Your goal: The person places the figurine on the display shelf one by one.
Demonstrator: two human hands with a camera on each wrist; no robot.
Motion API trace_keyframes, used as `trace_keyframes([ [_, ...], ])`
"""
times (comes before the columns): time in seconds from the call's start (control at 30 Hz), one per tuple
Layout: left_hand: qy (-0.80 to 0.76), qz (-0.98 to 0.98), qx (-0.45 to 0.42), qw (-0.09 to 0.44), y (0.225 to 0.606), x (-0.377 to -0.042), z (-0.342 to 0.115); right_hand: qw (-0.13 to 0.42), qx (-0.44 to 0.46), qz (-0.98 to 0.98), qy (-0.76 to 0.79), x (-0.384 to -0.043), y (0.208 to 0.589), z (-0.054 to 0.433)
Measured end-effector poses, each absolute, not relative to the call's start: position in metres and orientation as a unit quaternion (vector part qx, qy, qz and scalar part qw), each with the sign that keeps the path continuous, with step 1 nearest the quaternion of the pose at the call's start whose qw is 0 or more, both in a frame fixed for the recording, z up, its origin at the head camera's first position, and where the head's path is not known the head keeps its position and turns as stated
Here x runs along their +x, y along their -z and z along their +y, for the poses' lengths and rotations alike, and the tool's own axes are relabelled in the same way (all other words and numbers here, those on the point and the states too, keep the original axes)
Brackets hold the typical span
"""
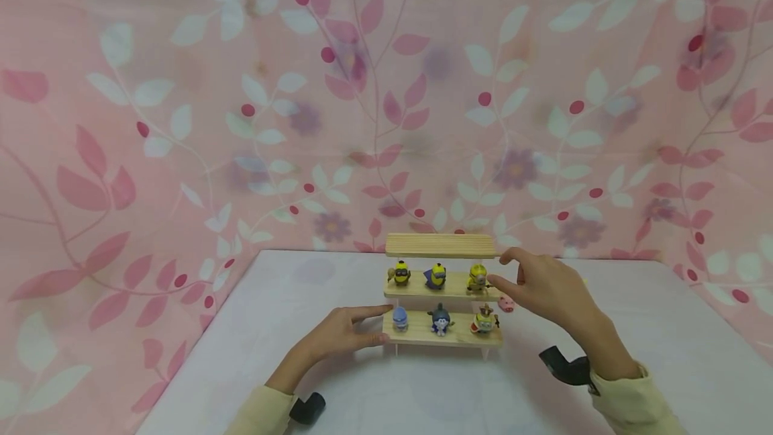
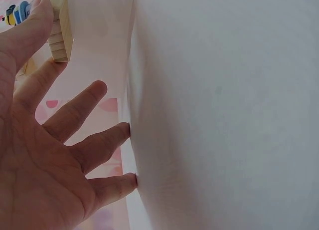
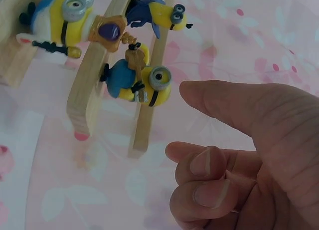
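Observation:
A wooden tiered display stand [image 1: 439, 246] holds several small figurines on its two lower boards. My left hand [image 1: 347, 331] grips the left end of the lowest board, thumb at the front corner and index finger toward the back. In the left wrist view the other fingers of the left hand [image 2: 60, 145] are spread, off the board. My right hand [image 1: 552, 287] is beside the right end of the middle board, nearest a yellow Minion figurine with a small guitar [image 3: 158, 85]. A gap separates its thumb and index finger from that figurine; the remaining fingers are curled in.
On the middle board stand a caped Minion [image 1: 436, 276] and another yellow one [image 1: 400, 274]. The lowest board bears a blue figurine [image 1: 400, 319], a dark-hatted one [image 1: 440, 321] and a crowned Minion [image 1: 484, 321]. A pink pig [image 1: 506, 303] lies behind the stand's right end.

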State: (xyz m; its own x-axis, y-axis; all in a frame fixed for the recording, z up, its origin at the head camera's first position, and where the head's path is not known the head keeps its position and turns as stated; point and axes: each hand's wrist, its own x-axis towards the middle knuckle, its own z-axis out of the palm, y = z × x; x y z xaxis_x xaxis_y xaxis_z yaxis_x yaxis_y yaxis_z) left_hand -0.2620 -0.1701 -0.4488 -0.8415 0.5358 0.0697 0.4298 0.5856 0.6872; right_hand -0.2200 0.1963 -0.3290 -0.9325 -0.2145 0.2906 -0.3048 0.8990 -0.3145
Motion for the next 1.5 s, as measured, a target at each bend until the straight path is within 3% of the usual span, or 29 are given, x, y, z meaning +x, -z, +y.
trace_keyframes([
  [0.7,-0.368,0.885,0.277,0.068,0.447,-0.261,-0.171,0.096,0.121,-0.968,-0.199,-0.216,0.342,0.224],
  [1.5,-0.369,0.884,0.279,0.071,0.448,-0.261,-0.17,0.02,0.132,-0.972,-0.192,-0.262,0.388,0.234],
])
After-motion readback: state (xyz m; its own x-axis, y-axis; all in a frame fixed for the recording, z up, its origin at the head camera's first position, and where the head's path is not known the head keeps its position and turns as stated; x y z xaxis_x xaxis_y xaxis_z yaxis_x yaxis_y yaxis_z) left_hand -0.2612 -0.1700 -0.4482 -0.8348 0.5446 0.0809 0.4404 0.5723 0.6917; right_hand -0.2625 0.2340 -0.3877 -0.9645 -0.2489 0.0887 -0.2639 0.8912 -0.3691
